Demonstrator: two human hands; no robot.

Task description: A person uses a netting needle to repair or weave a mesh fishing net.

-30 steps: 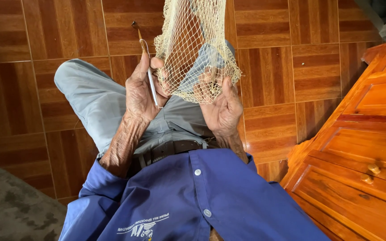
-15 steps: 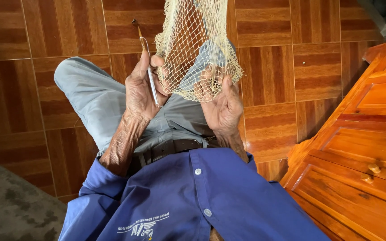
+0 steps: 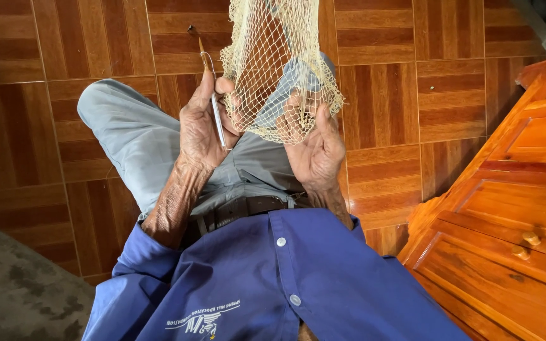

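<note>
Little has shifted since the earlier frames — both hands stay raised over the lap, and the net point(image 3: 284, 69) hangs in much the same place, its lower edge perhaps gathered a touch closer between them.

The left hand point(image 3: 200, 126) is closed around a thin needle point(image 3: 213, 101): a pale flat shaft with a darker, slimmer end that points up and away toward the floor point(image 3: 45, 113). The thumb and forefinger also seem to pinch the net's near edge, though the mesh hides the exact contact. The right hand point(image 3: 316, 148) is curled up into the bottom of the net, fingers hooked through or behind the meshes, holding them bunched.

The net drops from above the frame and ends just over the grey trousers point(image 3: 127, 136). It looks light, soft and limp — a thing that folds wherever it is not held, and snags easily on fingers and on the needle's tip. It probably handles best when pinched at the knots along the working edge, with the mesh kept taut between the two hands.

A blue shirt point(image 3: 254, 278) fills the foreground; a wooden drawer chest point(image 3: 513, 208) stands to the right.
</note>
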